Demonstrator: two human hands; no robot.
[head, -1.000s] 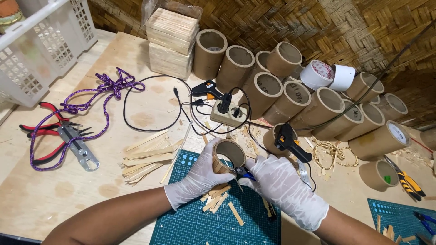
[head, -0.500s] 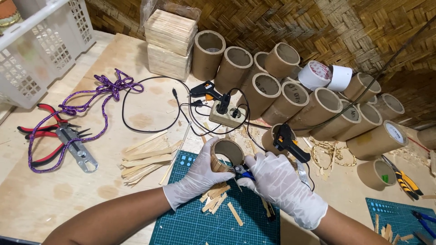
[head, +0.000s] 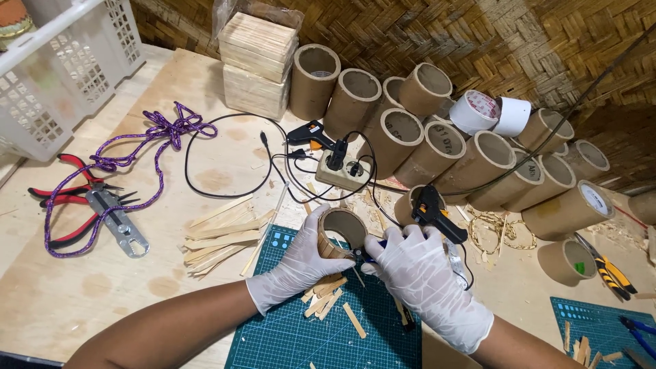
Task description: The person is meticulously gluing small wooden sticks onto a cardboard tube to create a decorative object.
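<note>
While the left hand [head: 295,266] grips an empty cardboard tube [head: 339,232], the right hand [head: 420,273] clasps a blue-handled tool [head: 372,257].

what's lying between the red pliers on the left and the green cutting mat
In the head view, a loose pile of flat wooden sticks lies between the red pliers and the green cutting mat, on the wooden table. A metal tool sits beside the pliers.

Bright, even overhead light; soft shadows, sharp focus, slight edge distortion.
</note>
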